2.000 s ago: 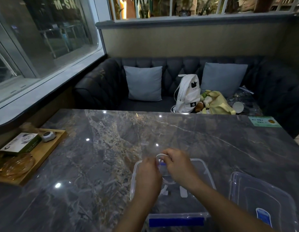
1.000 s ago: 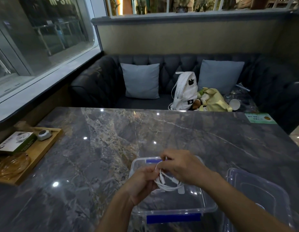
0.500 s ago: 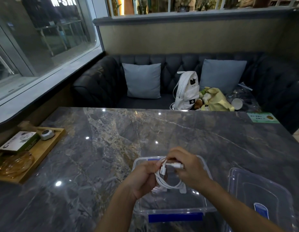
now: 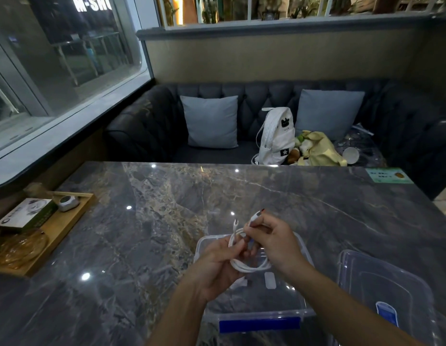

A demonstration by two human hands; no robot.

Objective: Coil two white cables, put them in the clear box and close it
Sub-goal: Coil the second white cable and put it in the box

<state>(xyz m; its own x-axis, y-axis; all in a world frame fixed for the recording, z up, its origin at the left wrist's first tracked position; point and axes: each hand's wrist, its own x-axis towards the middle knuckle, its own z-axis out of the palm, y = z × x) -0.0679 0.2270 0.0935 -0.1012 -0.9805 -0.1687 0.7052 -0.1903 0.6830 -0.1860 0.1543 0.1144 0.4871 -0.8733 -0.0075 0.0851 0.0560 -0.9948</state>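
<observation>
Fingers (image 4: 267,221) of right hand (image 4: 276,245) now pinch the plug (image 4: 256,217) higher, while left hand (image 4: 217,262) pinches white cable (image 4: 252,268).

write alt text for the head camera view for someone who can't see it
A left hand grips a coiled white cable and a right hand pinches its plug end, above an open clear box on a grey marble table. The box's lid lies to its right.
</observation>
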